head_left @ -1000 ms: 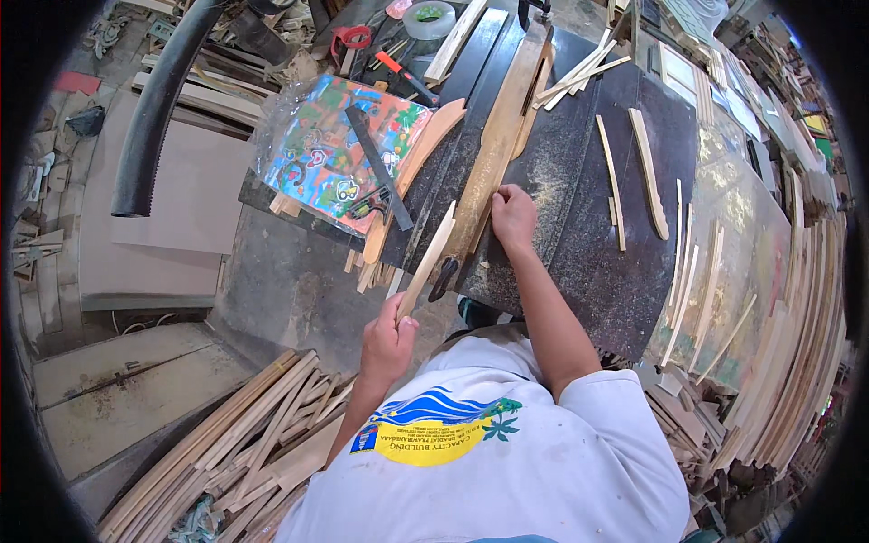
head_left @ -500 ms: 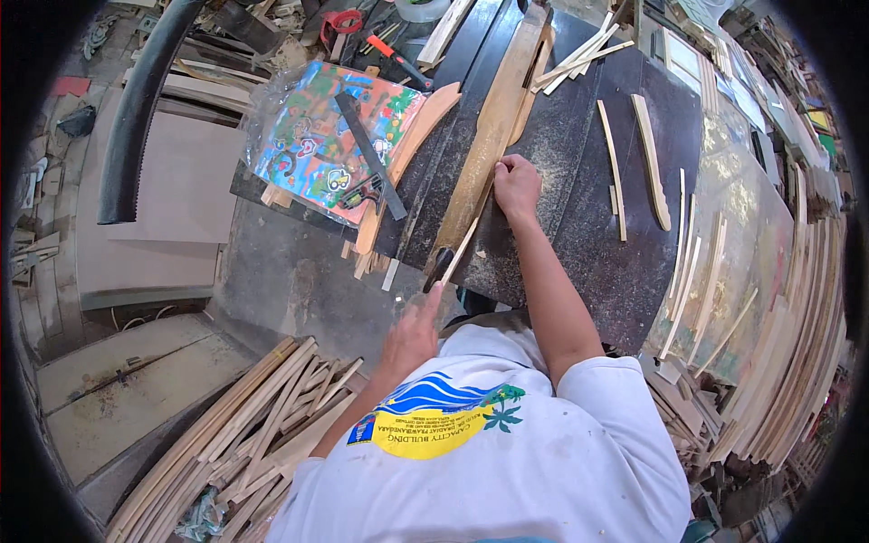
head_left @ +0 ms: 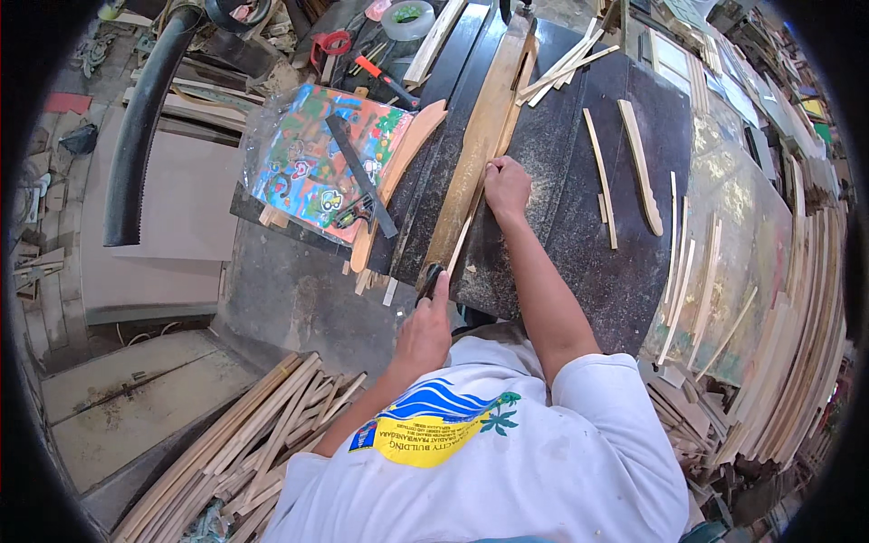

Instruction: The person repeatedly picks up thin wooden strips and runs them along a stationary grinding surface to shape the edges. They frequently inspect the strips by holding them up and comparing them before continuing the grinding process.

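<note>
Largest item: the dark counter point(head_left: 625, 290), dusted with sawdust, ahead of the person. On its left side lies a brightly printed sheet point(head_left: 294, 149), in clear wrapping. Along the counter runs a long wooden board point(head_left: 477, 163), its near end pointing towards the person.

Right hand point(head_left: 509, 190): at the board's right edge, fingers curled narrow. From where I stand, I cannot tell whether they grip anything. Left hand point(head_left: 425, 333): lower, index finger extended towards the board's near end; any grip is hidden.

Between the two hands lies a thin pale strip point(head_left: 461, 241), along the board's right edge. Its long axis follows the board, slanting away and slightly rightward. The left hand is nearer, at the strip's near end; the right is just beyond its far visible end. Smallest noted: a black clamp handle point(head_left: 429, 281), just beside the left fingertip.
</note>
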Demonstrator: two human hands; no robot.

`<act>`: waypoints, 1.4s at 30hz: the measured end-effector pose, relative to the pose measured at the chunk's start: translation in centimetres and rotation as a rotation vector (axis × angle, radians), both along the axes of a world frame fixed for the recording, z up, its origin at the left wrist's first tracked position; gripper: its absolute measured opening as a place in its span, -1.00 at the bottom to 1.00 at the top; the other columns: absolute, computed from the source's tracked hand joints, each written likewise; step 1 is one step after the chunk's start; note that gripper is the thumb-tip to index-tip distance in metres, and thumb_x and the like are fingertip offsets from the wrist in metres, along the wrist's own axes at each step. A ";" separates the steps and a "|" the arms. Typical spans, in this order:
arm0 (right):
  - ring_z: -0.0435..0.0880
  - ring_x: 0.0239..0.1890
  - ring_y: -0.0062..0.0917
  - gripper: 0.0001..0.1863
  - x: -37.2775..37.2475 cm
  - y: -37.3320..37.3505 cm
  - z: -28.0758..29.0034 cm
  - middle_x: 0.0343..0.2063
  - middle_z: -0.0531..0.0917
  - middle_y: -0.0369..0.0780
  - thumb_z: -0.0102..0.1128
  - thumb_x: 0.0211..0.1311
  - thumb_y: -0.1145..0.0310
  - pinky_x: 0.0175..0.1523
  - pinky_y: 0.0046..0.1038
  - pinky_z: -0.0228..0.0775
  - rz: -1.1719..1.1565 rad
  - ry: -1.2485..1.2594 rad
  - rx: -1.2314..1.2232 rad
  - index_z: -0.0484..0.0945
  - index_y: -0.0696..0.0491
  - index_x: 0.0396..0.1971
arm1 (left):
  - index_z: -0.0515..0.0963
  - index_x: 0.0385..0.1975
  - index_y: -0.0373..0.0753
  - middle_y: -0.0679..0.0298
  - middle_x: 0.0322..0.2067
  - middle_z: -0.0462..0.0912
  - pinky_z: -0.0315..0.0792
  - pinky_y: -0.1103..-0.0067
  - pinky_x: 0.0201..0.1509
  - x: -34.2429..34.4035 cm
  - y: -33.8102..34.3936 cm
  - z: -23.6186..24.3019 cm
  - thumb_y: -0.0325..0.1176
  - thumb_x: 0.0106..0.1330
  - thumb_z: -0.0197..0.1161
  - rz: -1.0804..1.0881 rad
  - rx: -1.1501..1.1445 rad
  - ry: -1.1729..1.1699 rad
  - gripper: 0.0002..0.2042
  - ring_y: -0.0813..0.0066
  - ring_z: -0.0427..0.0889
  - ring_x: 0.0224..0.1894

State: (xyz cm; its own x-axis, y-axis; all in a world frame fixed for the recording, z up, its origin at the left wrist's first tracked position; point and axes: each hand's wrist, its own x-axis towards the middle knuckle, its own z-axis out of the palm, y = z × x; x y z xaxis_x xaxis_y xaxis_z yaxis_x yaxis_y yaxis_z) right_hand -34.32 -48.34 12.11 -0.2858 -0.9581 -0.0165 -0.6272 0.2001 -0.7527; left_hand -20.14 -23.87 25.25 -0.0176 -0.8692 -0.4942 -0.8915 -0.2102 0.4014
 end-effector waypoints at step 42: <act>0.62 0.13 0.11 -0.52 -22.2 5.3 5.2 0.14 0.56 0.06 0.21 0.42 0.02 0.23 0.02 0.50 -0.054 0.439 0.304 0.49 0.12 0.07 | 0.13 0.57 -0.27 -0.27 -0.26 0.68 0.55 -0.04 -0.07 -1.8 -5.3 0.3 -0.52 0.40 0.12 -0.016 -0.106 -0.007 -0.31 -0.34 0.71 -0.20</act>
State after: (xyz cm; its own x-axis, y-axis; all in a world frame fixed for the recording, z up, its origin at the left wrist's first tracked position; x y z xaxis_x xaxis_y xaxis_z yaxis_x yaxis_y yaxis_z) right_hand -56.49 -43.00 17.27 -0.3769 -0.9126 -0.1586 -0.8529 0.4087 -0.3250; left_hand -21.97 -29.13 25.59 -0.0284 -0.9164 -0.3993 -0.8971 -0.1529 0.4145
